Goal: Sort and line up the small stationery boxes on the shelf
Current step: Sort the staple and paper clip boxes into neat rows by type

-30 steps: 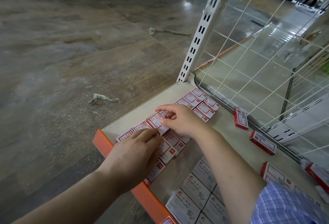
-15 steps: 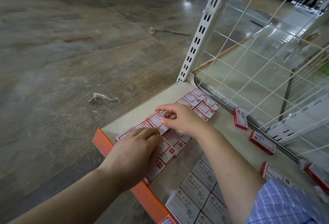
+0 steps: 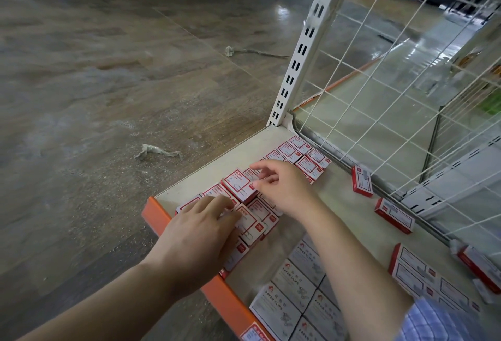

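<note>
Two hands are over the small red-and-white boxes at the left front corner of the shelf (image 3: 206,162). My left hand (image 3: 200,235) lies flat, palm down, its fingers (image 3: 217,202) straight and relaxed, pressing on the near boxes of the row (image 3: 252,221) just behind the orange front lip (image 3: 162,221). My right hand (image 3: 284,191) is curled over the next boxes along; its thumb and forefinger pinch the edge of one raised box (image 3: 240,185), which sits tilted, higher than its neighbours. Exactly how many fingers touch it I cannot tell.

Further back in the same corner, a tidy block of the same boxes (image 3: 301,155) lies flat beside the foot of the white slotted upright (image 3: 306,50). Along the wire mesh back (image 3: 393,75) several loose red boxes are scattered: one standing on edge (image 3: 362,181), one lying further right (image 3: 394,216), and more at the far right (image 3: 479,267). A wider red-edged pack (image 3: 423,278) lies nearer to me. White boxes printed "PAPER CLIPS" (image 3: 292,286) are packed together at the front, under my right forearm, whose checked blue sleeve (image 3: 439,321) shows at the bottom. Crumpled scraps of paper (image 3: 157,151) lie on the wood-look floor (image 3: 95,69) beyond the shelf.
</note>
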The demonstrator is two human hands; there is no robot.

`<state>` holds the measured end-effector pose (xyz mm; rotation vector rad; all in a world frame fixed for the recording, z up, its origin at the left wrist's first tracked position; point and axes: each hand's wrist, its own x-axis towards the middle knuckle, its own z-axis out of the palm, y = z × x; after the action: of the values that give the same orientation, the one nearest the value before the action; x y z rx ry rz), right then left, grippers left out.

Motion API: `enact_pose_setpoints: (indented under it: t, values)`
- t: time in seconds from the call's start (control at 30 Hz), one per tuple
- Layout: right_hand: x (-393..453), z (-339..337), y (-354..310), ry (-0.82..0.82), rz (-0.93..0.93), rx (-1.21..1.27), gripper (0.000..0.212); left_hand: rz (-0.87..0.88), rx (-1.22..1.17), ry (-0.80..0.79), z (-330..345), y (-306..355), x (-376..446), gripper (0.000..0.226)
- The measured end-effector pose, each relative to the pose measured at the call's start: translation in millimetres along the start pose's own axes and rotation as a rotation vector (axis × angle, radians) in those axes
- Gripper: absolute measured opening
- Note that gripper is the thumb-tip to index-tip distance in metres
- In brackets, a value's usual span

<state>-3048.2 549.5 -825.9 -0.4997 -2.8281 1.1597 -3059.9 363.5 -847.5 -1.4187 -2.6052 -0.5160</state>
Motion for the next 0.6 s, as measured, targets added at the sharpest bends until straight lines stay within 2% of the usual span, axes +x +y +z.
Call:
enact_pose_setpoints:
  t: [0.1,0.2,0.43,0.53,0.6]
  values:
    - [-11.1,-0.8,2.8,0.041,0.003,0.001,0.016,-0.011,0.017,0.003,-0.9,-0.3,-2.0,0.043]
    - [-25.0,-1.1,-0.1,0.014,0.02,-0.006,0.006,0.005,0.033,0.01,-1.8,0.7,-4.0,0.043]
    - [-47.0,4.7,-3.0,-0.104,0.07,0.036,0.007,0.055,0.033,-0.005,-2.3,1.9,-11.3,0.04]
    - [-51.9,6.2,-2.8,-0.114,0.087,0.034,0.016,0.064,0.028,0.012,-0.9,1.3,-12.6,0.023]
    - [-53.6,6.5,-3.4,-0.11,0.091,0.034,0.018,0.058,0.027,-0.019,-0.9,1.9,-12.2,0.036]
